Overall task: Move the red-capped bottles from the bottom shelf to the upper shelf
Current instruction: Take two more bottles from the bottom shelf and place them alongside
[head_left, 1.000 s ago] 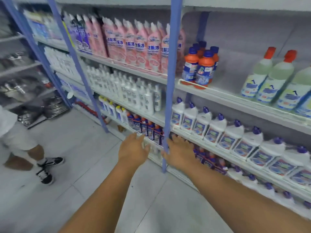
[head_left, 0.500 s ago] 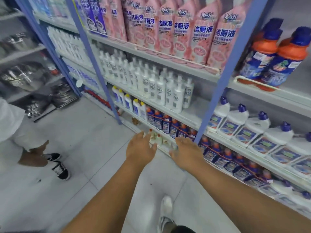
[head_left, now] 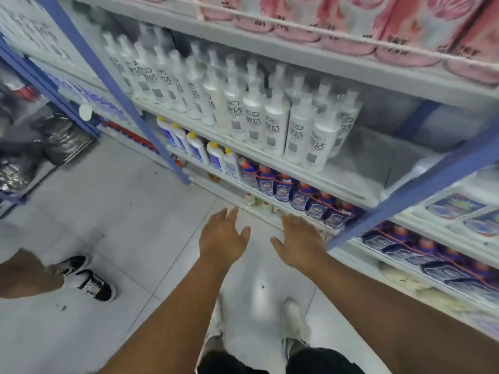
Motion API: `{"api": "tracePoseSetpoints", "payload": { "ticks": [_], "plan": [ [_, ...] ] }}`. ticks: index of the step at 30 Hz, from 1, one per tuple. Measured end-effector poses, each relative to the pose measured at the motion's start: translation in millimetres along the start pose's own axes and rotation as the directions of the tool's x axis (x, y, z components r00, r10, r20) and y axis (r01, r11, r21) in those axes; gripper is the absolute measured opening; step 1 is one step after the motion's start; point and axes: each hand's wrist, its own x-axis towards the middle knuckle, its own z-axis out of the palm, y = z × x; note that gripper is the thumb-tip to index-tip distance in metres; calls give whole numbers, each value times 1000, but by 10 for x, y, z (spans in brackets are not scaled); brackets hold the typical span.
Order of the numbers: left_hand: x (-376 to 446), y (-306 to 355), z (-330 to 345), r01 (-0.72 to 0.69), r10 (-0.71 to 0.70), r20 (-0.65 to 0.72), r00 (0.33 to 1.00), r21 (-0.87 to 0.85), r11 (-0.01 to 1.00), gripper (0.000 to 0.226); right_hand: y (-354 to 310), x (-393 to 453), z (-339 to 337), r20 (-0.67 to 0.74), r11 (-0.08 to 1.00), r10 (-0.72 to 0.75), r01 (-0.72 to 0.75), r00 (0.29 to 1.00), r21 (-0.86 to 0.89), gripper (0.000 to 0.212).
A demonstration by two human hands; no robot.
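A shop aisle with a pale tiled floor (head_left: 113, 211) runs beside white shelving on blue uprights (head_left: 116, 85), seen from above through a wide, motion-blurred lens. Both of the person's hands reach toward the lowest level: the left hand (head_left: 222, 238) and the right hand (head_left: 299, 241) hover side by side with a clear gap between them, each grip apart, fingers spread and holding nothing. Just beyond the fingertips, the red-capped bottles (head_left: 258, 203) sit on the bottom shelf (head_left: 216, 186), mostly hidden under the edge of the shelf above; only a few pale shoulders and small red tops show, and their number cannot be told. Directly over them stands a row of blue-labelled bottles with orange tops (head_left: 294, 190), with yellow-capped white bottles (head_left: 194, 147) further left. Higher up, tall white bottles (head_left: 253, 114) fill most of a shelf, leaving open room at its right end near a slanting blue post (head_left: 421, 182). Pink packs (head_left: 351, 25) on the top level are cut off by the frame. The person's own pale shoes (head_left: 293, 317) are blurred below the arms. At the left edge, a second person's leg and black-and-white sneakers (head_left: 89, 279) stand on open floor, well apart from the hands.
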Motion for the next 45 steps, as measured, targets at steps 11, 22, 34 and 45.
{"api": "tracePoseSetpoints", "payload": {
  "ticks": [11,22,34,45],
  "plan": [
    [1911,-1006,1587,-44,39,220,975,17,999,71,-104,1706,1592,99,966,225,-236,969,109,77],
    [3621,-1558,3513,-56,52,203,978,18,998,73,187,3602,3368,76,916,309,-318,948,245,81],
    [5089,-1800,5176,-122,90,-88,992,-513,850,57,704,5315,4742,-170,736,446,-252,879,629,88],
    [5383,-1897,5438,-197,114,-164,980,-704,683,53,722,5643,4979,-319,510,522,10,791,860,54]
  ]
}}
